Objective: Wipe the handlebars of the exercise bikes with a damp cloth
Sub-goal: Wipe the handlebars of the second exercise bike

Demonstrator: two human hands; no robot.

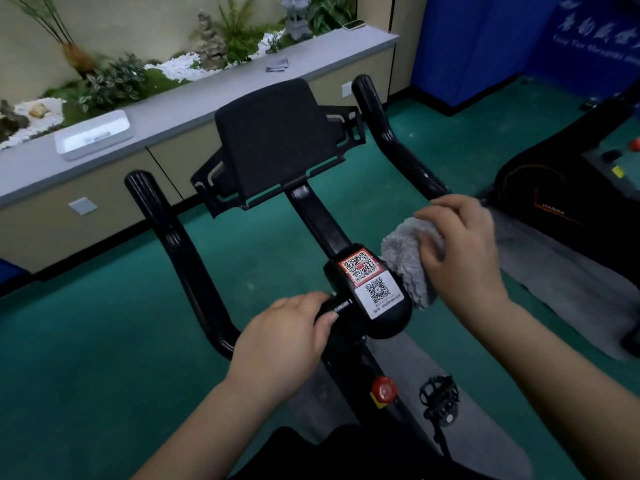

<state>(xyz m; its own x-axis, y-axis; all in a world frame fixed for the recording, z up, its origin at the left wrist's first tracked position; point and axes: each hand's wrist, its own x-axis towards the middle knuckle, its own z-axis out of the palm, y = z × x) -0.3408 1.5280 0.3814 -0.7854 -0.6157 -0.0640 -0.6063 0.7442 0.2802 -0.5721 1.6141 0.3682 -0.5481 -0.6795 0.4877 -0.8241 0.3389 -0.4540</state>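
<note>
A black exercise bike stands below me. Its left handlebar (pixel 180 247) curves up to the left and its right handlebar (pixel 388 133) rises to the upper right. My right hand (pixel 464 247) is shut on a fluffy grey cloth (pixel 405 261), pressed over the right bar just beside the centre hub with two QR stickers (pixel 370 282). My left hand (pixel 287 344) grips the bar left of the hub. A black tablet holder (pixel 273 140) sits above the stem.
A grey counter (pixel 194 109) with a white tray (pixel 93 136), a folded grey cloth (pixel 277 63) and plants runs along the wall. A second bike (pixel 571 199) on a grey mat stands at right. Red knob (pixel 383 389) and pedal (pixel 438 396) lie below. Green floor surrounds.
</note>
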